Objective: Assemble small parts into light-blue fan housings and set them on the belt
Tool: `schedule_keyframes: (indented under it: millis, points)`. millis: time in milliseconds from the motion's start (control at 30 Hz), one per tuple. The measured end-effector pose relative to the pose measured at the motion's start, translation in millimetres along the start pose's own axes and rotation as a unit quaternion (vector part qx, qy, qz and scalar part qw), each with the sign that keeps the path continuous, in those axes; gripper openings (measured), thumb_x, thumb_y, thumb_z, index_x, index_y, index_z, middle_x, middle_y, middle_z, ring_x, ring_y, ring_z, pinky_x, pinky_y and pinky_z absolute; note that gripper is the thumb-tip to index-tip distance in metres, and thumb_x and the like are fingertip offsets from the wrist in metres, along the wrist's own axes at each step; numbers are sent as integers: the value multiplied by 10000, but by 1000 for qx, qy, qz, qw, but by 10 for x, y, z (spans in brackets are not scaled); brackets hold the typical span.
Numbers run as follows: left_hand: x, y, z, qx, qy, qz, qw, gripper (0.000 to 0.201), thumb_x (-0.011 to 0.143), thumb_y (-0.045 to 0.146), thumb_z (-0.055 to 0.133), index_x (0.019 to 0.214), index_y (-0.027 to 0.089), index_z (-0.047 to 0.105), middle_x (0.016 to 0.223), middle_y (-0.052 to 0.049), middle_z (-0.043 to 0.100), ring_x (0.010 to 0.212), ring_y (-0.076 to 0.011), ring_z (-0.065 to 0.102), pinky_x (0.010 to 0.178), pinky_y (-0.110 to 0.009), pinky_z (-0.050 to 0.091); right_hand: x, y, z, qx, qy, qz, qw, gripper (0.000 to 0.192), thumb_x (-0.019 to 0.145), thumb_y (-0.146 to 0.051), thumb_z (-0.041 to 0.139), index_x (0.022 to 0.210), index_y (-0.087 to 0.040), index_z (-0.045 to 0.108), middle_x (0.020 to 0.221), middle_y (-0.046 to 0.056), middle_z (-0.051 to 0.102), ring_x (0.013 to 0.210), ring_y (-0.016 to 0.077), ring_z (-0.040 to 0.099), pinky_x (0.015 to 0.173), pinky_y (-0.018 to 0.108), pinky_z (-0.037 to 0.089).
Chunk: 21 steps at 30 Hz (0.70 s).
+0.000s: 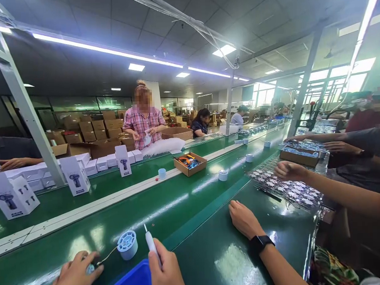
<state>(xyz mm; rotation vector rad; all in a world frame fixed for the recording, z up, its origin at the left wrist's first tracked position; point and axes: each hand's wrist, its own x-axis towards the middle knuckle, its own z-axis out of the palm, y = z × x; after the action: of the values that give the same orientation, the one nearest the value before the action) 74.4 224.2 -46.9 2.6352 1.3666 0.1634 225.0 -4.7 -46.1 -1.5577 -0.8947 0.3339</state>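
Observation:
At the lower left, my left hand (pixel 77 271) is closed with its fingertips around a small light-blue part (pixel 90 268), mostly covered by the fingers. A thin pale wire (pixel 108 254) runs from there to a light-blue round housing (pixel 127 245) with a spoked top, standing upright on the green belt. My right hand (pixel 166 268) is wrapped around a white pen-like tool (pixel 152 245), its thin metal tip pointing up, just right of the housing. A blue bin (pixel 132 281) lies partly behind my right hand.
A co-worker's watch-wearing arm (pixel 258 235) rests at right, near a sheet of silvery parts (pixel 285 185). More blue housings (pixel 222 175) sit along the belt (pixel 180 209). An open carton with pliers (pixel 190 164) and white boxes (pixel 75 175) stand beyond.

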Motion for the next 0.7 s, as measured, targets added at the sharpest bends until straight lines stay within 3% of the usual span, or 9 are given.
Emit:
schedule_keyframes:
  millis: [133, 267, 433, 567, 700]
  points:
    - [-20, -212, 28, -98, -37, 52, 993, 465, 599, 380, 500, 995, 218, 681, 1096, -93, 662, 1047, -309, 584, 938, -397, 398, -47, 30, 27, 40, 1, -1, 999, 321, 890, -312, 375, 1106, -199, 583, 650, 0, 525, 554, 134, 453, 520, 232, 326]
    - [-64, -229, -120, -154, -48, 28, 986, 434, 556, 405, 533, 912, 205, 682, 1007, -96, 691, 998, -319, 607, 890, -380, 436, -80, 20, 51, 76, -27, 4, 997, 194, 826, -284, 483, 982, -185, 543, 592, -58, 407, 494, 98, 381, 476, 214, 285]
    - [-179, -95, -396, -156, -41, 12, 987, 430, 537, 410, 552, 895, 210, 680, 1038, -91, 692, 1023, -321, 601, 905, -386, 433, -168, -81, 55, 164, -65, 1, 984, 120, 784, -267, 536, 856, -183, 488, 575, -74, 409, 488, 76, 369, 473, 194, 298]
    - [-396, 110, -629, -111, -101, 13, 989, 491, 550, 365, 543, 974, 148, 664, 1124, -138, 656, 1032, -299, 596, 908, -353, 428, -304, -130, 63, 175, -85, -28, 980, 147, 789, -298, 570, 860, -171, 546, 729, -2, 540, 636, 109, 504, 585, 215, 422]
    - [-562, 262, -785, -85, -141, 11, 986, 449, 632, 337, 540, 1040, 185, 647, 1090, -102, 665, 990, -262, 608, 847, -305, 444, -392, -78, 86, 151, -147, -45, 976, 196, 871, -363, 504, 899, -178, 561, 828, 29, 579, 709, 123, 569, 651, 237, 475]
